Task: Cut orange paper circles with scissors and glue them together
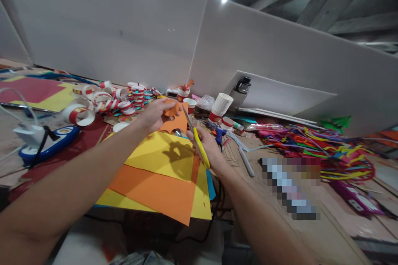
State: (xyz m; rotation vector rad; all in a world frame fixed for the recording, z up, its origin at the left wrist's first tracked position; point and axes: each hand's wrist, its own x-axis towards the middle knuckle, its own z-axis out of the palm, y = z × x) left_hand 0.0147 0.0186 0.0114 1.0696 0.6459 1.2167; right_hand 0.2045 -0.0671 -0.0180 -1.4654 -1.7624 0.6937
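My left hand is closed on a piece of orange paper with curved cut-outs along its lower edge. A rounded flap of the orange paper shows at its fingertips. In my right hand is a pair of scissors with yellow handles, its blades pointing up beside the paper's right edge. Below both hands lie yellow sheets and a larger orange sheet, stacked and overlapping at the table's front. Shadows of my hands fall on the yellow sheet.
Cut paper-cup rings pile up at the left, near a blue-and-white power strip. Stacked paper cups, a bottle and a blue glue gun stand behind. Colourful pipe cleaners and a grey glue stick lie right.
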